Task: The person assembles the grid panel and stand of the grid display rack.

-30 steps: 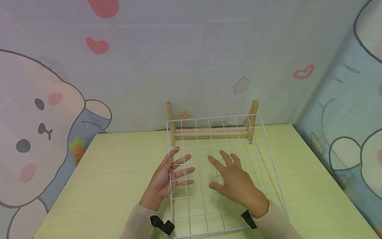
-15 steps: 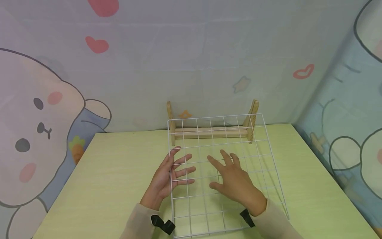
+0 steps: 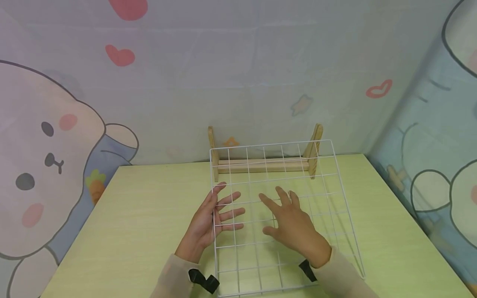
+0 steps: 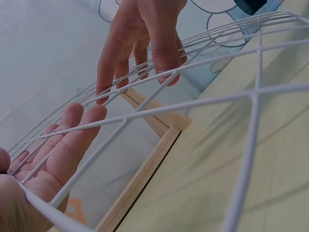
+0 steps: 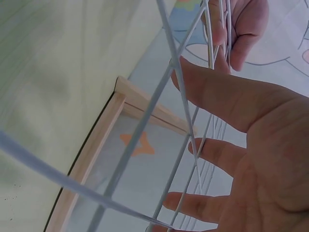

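Note:
A white wire grid panel (image 3: 257,244) is held up at a tilt over the table, its far edge overlapping a wooden stand in the head view. My left hand (image 3: 203,221) is at the panel's left edge, palm up, with fingers spread and nearly straight beneath the wires. Above the panel my right hand (image 3: 294,225) is spread palm down. In the right wrist view its thumb (image 5: 217,92) meets a wire, and its fingertips reach the wires further along. The left wrist view shows the wires crossing over the left fingers (image 4: 67,150).
At the back of the pale table (image 3: 160,215) stands the wooden stand (image 3: 261,166), two uprights joined by a crossbar, close to a printed cloth backdrop (image 3: 238,82). Another cartoon-printed cloth (image 3: 439,136) hangs along the right side.
The panel's right side has shifted slightly to the right, its far right corner a little higher in view. Both hands keep nearly the same place and spread.

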### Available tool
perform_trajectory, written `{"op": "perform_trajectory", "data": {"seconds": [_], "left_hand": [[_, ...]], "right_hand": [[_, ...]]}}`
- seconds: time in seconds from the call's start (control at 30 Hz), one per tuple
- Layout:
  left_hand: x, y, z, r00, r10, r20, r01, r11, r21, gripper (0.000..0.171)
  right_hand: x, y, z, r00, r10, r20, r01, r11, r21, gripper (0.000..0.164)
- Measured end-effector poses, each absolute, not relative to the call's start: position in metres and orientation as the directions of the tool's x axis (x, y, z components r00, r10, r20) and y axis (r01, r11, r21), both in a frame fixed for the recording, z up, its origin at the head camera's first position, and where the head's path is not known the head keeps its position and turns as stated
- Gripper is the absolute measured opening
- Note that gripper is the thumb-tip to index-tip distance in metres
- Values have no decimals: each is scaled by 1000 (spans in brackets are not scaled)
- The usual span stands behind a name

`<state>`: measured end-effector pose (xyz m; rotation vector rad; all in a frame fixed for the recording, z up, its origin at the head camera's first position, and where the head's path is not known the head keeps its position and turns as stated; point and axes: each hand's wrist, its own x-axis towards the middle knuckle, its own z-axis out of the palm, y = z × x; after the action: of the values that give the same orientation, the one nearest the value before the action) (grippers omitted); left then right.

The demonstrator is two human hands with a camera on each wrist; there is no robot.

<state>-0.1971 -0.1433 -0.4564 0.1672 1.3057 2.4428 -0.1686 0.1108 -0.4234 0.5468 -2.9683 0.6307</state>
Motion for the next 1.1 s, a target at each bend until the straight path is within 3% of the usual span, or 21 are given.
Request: {"op": "perform_trajectory", "data": {"seconds": [0.6,1.1], "left_hand": [[-193,-142,-454,-921,387,-48,-253,-497,830,46],[-192,-141,-455,-921,388,-39,-245,-499,831,47]], "right_hand": [[-169,109,-422,-930,-336,148,-367,846,-386,82],[-173,109,-427,-917,-329,224,-392,847,-360,63]]}}
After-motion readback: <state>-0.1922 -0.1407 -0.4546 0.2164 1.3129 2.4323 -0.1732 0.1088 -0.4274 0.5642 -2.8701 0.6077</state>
